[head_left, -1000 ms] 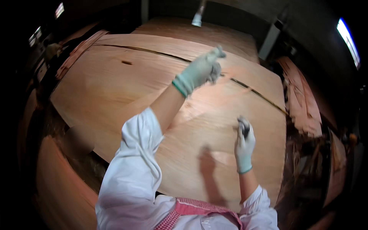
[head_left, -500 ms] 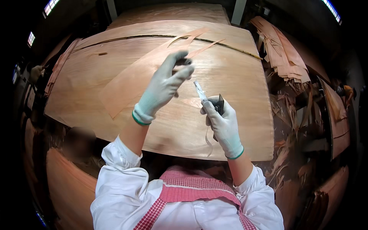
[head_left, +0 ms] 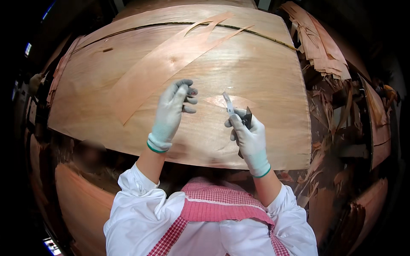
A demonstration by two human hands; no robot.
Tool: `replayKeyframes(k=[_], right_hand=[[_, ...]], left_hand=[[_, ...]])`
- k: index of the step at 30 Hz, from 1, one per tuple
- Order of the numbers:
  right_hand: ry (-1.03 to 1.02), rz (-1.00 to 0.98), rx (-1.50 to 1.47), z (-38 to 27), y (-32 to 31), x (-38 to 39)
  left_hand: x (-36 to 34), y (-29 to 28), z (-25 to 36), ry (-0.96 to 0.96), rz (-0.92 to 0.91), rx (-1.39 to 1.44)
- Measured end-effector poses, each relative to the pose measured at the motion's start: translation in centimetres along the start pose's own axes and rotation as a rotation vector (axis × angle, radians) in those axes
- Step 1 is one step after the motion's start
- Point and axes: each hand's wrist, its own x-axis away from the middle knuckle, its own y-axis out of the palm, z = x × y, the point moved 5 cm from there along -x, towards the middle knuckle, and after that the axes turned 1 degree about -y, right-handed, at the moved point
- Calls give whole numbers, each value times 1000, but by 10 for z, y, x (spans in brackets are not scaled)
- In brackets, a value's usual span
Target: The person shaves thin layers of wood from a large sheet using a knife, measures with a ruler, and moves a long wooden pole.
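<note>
- The sheet (head_left: 265, 72), wide and pale wood, spreads out in front of the person, both hands above its near half.
- The left hand (head_left: 168, 112), gloved, is over the sheet left of its middle; its fingers are bent and a little apart from one another, and whether they pinch anything small I cannot tell.
- The right hand (head_left: 250, 141), also gloved, is over the sheet right of its middle, fingers curled and thumb pressed onto a pale strip (head_left: 228, 101).
- That strip points up toward the sheet's far edge; a dark point (head_left: 247, 117) sticks up from the same grip.
- Beyond the strip's tip, a lighter patch (head_left: 245, 102) shows on the sheet.
- A loose piece (head_left: 149, 77) of veneer lies aslant on the sheet's left half, its forked end crossing a dark band (head_left: 141, 27) near the far edge.
- A small dark mark (head_left: 107, 50) sits at the sheet's far left.
- Right of the sheet, a ragged stack (head_left: 318, 42) of veneer stands near its far corner, with torn scraps (head_left: 314, 170) near its close corner.
- At the sheet's near side is the person's red-and-white apron (head_left: 226, 205).
</note>
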Motion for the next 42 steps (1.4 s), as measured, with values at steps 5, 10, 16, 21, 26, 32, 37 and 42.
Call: replayKeyframes(k=[5,10,16,21,26,32,37,42], right_hand=[[44,-43,47,3,7,-8],[106,-38,12,4,23,-2],[280,-237,201,52,28,19],[469,-162,226,135,18,5],[427,20,249,197,1,-41],[511,131,138,240,-4,-41],[466,109,212,247,-14,-49],[169,72,898,176,-74,-107]], left_hand=[[3,29,-27,-262,-360,137],[-10,18,-5,24,-198,183],[-34,-53,-22,184,90,-4],[-82,-57,-182,64,40,-604],[-135,-2,-213,256,106,-891],[-147,-5,-229,404,278,-968],[-115,5,-235,416,-69,-1256],[-113,7,-237,363,-85,-1265]])
